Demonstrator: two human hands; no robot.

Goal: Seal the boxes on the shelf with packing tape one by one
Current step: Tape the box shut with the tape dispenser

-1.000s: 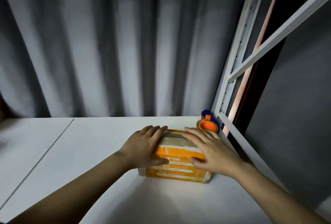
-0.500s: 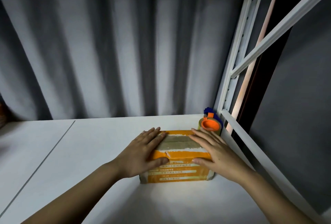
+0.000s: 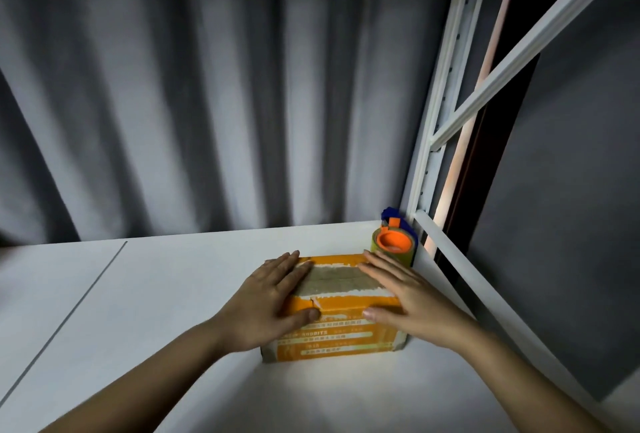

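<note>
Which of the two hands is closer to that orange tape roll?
The right hand: its fingertips nearly reach the tape dispenser. The left hand rests on the box's far side.

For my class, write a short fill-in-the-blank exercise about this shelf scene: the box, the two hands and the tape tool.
1. Both hands rest flat on top of the ____ cardboard box.
2. The tape dispenser stands at the shelf's far ____ corner, just behind the box.
3. The left hand and the right hand lie on opposite ends of the box, and the tape dispenser is held by ____ hand.
4. The shelf surface is ____ in colour.

Missing words: orange; right; neither; white
</note>
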